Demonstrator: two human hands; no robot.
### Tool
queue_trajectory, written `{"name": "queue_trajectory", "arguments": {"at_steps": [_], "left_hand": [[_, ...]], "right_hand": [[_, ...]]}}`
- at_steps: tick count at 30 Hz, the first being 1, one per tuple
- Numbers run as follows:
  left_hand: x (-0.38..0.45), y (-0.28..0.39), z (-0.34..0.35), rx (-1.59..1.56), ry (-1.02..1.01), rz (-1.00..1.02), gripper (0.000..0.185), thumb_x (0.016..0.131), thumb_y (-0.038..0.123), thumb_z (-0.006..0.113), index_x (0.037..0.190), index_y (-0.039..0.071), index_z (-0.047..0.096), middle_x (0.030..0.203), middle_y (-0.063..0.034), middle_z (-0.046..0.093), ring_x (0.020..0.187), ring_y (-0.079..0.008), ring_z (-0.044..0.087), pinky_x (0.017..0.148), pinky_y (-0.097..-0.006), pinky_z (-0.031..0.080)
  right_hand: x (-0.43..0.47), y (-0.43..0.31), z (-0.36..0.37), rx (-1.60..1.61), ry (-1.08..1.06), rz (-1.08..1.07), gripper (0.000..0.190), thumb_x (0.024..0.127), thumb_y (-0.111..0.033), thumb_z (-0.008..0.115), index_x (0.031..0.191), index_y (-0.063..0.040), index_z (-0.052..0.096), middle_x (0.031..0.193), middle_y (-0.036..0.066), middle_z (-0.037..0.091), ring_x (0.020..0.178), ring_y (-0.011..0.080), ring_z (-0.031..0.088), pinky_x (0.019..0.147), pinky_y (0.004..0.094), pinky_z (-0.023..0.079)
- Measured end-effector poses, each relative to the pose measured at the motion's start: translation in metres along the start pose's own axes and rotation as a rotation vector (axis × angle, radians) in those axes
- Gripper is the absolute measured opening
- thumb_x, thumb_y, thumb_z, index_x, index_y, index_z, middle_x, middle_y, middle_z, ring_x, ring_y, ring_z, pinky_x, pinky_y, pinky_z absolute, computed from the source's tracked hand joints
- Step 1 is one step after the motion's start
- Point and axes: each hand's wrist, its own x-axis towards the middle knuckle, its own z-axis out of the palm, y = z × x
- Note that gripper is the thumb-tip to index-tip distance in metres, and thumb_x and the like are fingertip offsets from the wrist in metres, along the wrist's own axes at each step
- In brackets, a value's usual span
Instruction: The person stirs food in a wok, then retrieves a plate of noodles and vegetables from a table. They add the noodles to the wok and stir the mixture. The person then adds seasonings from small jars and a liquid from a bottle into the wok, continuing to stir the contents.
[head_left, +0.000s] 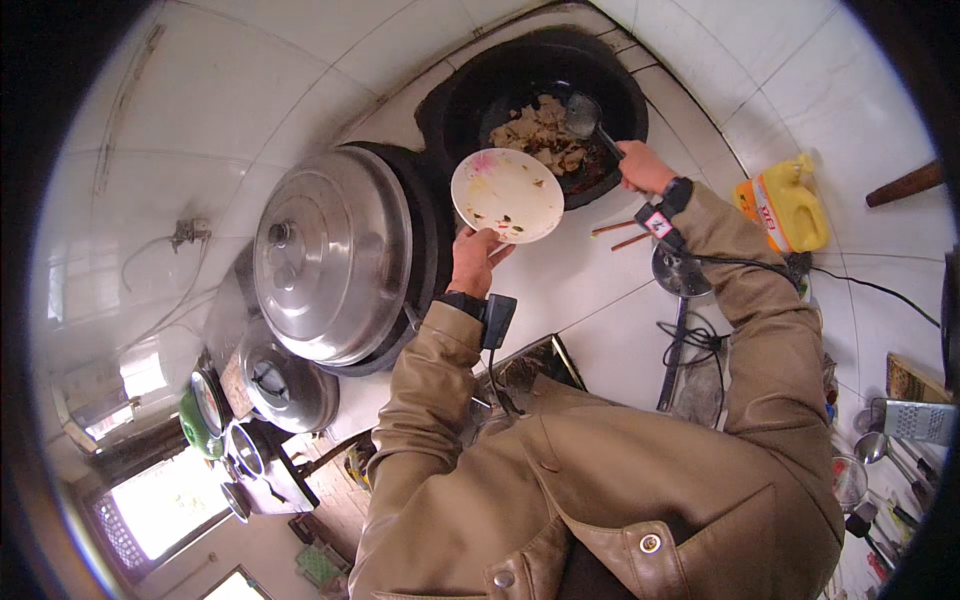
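My left hand (474, 261) grips the near rim of a white plate (508, 196) with a pink flower pattern. Bits of food cling to the plate, which overlaps the near edge of a large dark wok (480, 97) set into the tiled stove. In my right hand (645, 166) is the handle of a metal spatula (583, 115). Its blade rests at the right side of the cooked food (536, 131), pale pieces with darker bits, in the wok. Part of the food is hidden behind the plate.
Left of the wok, a big domed metal lid (334, 255) covers a second pot. A metal ladle (681, 271) and chopsticks (630, 241) lie on the white tiled counter (607, 300). A yellow oil jug (787, 206) stands by the right wall. Utensils and a grater (919, 421) hang at far right.
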Motion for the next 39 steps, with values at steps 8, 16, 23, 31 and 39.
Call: {"name": "queue_trajectory", "arguments": {"at_steps": [8,16,23,31,39], "left_hand": [[0.004,0.018,-0.019,0.100,-0.021,0.121,0.036,0.075,-0.002,0.044,0.111,0.001,0.040,0.108,-0.0118,0.053,0.094,-0.0229,0.057,0.080,-0.0379,0.050],[-0.001,0.044,-0.027,0.256,-0.168,0.120,0.042,0.075,-0.002,0.048,0.115,0.001,0.041,0.107,-0.0112,0.054,0.091,-0.0198,0.059,0.073,-0.0298,0.053],[-0.010,0.049,-0.016,0.334,-0.203,0.115,0.040,0.075,0.000,0.051,0.115,0.002,0.042,0.105,-0.0096,0.055,0.087,-0.0173,0.059,0.069,-0.0274,0.053],[-0.020,0.039,0.004,0.320,-0.267,0.040,0.038,0.075,0.003,0.054,0.113,0.002,0.044,0.104,-0.0082,0.053,0.092,-0.0180,0.056,0.081,-0.0343,0.048],[-0.022,0.020,0.011,0.174,-0.224,0.026,0.038,0.076,0.005,0.052,0.113,0.002,0.043,0.104,-0.0081,0.053,0.094,-0.0185,0.055,0.082,-0.0359,0.048]], "right_hand": [[-0.094,-0.021,-0.038,0.206,-0.325,-0.178,0.047,0.083,-0.008,0.039,0.130,-0.002,0.033,0.063,0.006,0.055,0.038,0.0052,0.041,0.035,0.0169,0.034],[-0.119,-0.036,-0.046,0.091,-0.582,-0.073,0.051,0.079,-0.003,0.038,0.130,-0.004,0.035,0.057,0.005,0.054,0.037,0.0048,0.041,0.037,0.0162,0.035],[-0.117,-0.040,-0.036,0.160,-0.641,-0.019,0.051,0.079,-0.001,0.037,0.129,-0.003,0.036,0.057,0.005,0.053,0.037,0.0045,0.040,0.036,0.0163,0.035],[-0.109,-0.025,-0.025,0.421,-0.637,-0.044,0.048,0.082,-0.003,0.038,0.130,-0.002,0.034,0.057,0.004,0.051,0.036,0.0025,0.038,0.034,0.0146,0.032],[-0.103,-0.011,-0.019,0.662,-0.484,-0.158,0.046,0.088,-0.013,0.040,0.131,-0.001,0.030,0.060,0.005,0.051,0.035,0.0026,0.036,0.033,0.0147,0.030]]}}
